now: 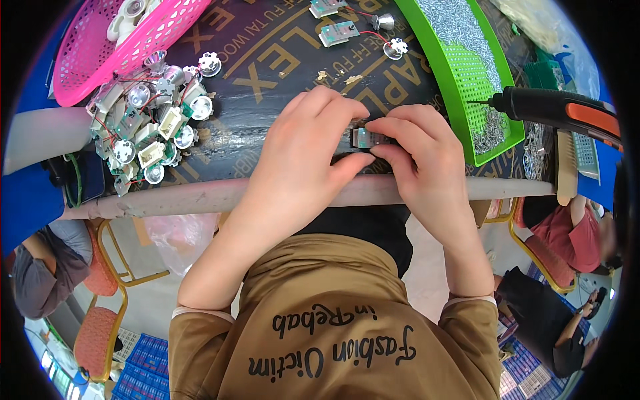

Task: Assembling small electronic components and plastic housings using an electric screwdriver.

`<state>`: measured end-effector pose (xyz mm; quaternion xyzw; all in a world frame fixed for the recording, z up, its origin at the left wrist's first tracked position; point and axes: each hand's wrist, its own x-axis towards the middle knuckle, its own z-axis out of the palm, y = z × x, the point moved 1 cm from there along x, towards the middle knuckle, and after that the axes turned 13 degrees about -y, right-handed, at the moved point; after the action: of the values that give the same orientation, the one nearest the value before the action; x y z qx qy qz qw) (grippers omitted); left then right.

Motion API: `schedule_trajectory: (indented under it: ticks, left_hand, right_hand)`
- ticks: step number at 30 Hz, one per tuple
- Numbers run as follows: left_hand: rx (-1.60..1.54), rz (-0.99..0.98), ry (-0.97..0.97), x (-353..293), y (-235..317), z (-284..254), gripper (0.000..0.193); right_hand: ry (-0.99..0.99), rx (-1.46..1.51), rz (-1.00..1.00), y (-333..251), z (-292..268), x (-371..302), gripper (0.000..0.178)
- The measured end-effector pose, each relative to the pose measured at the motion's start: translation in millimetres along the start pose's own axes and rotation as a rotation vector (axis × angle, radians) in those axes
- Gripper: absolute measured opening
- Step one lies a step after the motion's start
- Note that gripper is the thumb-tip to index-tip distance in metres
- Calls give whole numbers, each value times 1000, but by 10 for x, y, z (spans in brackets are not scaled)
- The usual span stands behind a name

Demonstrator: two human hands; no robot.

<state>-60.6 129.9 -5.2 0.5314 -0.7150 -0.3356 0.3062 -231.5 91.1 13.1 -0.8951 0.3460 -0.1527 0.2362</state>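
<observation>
A small board (362,138) sits pinched in my right hand (430,143), at the table's near edge (180,200).
My left hand (310,147) curls about its other end; whether it touches, I cannot tell. A loose pinch could drop the board over the edge; a sideways sweep could snag wires in the lamp pile (152,127) or jolt the screw tray (471,77).

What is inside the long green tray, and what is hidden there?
In the green tray lie many small silvery metal pieces, apparently screws, beside a bare perforated patch. Whatever lies beneath them is covered.
</observation>
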Motion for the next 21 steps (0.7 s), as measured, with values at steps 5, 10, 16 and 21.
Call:
schedule_trajectory:
  ticks: [5, 10, 16, 21]
  left_hand:
    - [-32, 10, -32, 5, -30, 1, 29]
    - [-83, 6, -42, 35, -1, 19, 24]
    - [-34, 1, -30, 20, -15, 28, 21]
    - [-56, 3, -31, 66, 36, 43, 20]
  right_hand:
    - [23, 19, 26, -11, 33, -39, 27]
    - [96, 41, 46, -12, 55, -69, 34]
    - [147, 102, 33, 7, -23, -168, 30]
    - [1018, 51, -168, 534, -717, -712, 45]
